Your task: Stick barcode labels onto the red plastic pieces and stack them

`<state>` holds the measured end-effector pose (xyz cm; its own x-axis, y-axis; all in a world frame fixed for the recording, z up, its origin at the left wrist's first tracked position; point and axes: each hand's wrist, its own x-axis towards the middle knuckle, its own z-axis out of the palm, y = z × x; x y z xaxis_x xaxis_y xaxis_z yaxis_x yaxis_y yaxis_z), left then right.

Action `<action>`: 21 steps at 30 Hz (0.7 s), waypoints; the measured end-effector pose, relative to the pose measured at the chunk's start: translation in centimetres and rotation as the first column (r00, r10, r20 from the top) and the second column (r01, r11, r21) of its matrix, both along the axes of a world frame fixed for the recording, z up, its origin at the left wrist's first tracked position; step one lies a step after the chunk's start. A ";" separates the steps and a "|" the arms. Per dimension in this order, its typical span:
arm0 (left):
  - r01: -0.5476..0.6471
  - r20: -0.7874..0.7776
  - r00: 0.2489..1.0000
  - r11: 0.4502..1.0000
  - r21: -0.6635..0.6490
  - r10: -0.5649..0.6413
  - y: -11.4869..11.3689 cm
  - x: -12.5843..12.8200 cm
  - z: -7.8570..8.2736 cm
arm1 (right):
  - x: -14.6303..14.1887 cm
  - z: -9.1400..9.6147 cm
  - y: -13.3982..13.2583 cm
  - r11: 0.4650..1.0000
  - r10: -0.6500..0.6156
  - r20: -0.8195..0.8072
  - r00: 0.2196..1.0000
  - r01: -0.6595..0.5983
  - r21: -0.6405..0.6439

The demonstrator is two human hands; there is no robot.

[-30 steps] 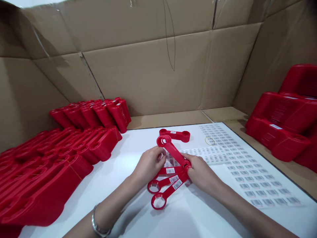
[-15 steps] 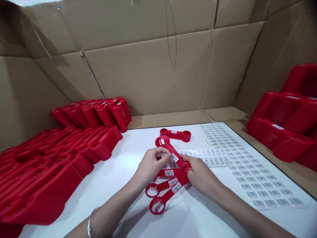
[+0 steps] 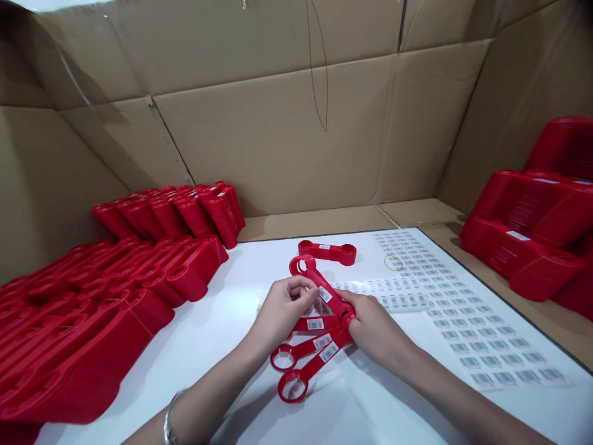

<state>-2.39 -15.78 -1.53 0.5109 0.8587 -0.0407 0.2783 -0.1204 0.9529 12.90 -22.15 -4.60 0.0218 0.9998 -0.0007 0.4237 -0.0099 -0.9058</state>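
Observation:
My right hand (image 3: 373, 327) grips the ring end of a red plastic double-ended spanner (image 3: 322, 287), which slants up from the table. My left hand (image 3: 282, 312) pinches that spanner's shaft, next to a barcode label (image 3: 325, 295). Below my hands, several more red spanners (image 3: 296, 377) fan out, each with a barcode label. Another labelled spanner (image 3: 327, 252) lies alone beyond my hands. A strip of barcode labels (image 3: 384, 292) passes under the held spanner.
A large barcode sheet (image 3: 491, 334) lies on the white table (image 3: 241, 383) at right, with a thin rubber band (image 3: 393, 262) on it. Stacked red spanners (image 3: 92, 334) fill the left and back (image 3: 199, 216), with more at right (image 3: 523, 247). Cardboard walls (image 3: 278, 130) surround the table.
My left hand has moved up and right along the held spanner, and a label now shows on its shaft. The lower spanners have shifted slightly.

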 end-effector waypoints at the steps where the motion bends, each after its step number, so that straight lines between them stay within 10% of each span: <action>1: 0.000 0.001 1.000 1.000 0.001 0.000 0.0 0.0 0.0 | 0.0 0.0 0.0 1.000 0.001 0.000 1.000 -0.001 0.000; 8: -0.020 -0.041 0.999 0.998 0.062 0.022 -0.2 0.3 -0.1 | 0.0 0.0 0.1 1.000 -0.005 0.014 1.000 0.005 0.001; 11: -0.034 -0.152 0.985 0.956 0.291 0.081 -0.7 0.3 -0.4 | -0.1 0.1 0.1 1.000 0.004 0.006 1.000 -0.004 0.021; 17: 0.148 -0.301 0.886 0.400 0.905 0.353 -0.3 0.1 -1.5 | -0.7 0.5 -0.6 0.997 0.058 -0.022 0.998 -0.057 0.057; 21: 0.129 -0.249 0.870 0.290 0.948 0.426 1.0 -0.2 -1.1 | -1.0 0.7 -0.8 0.992 0.112 -0.077 0.991 -0.108 0.061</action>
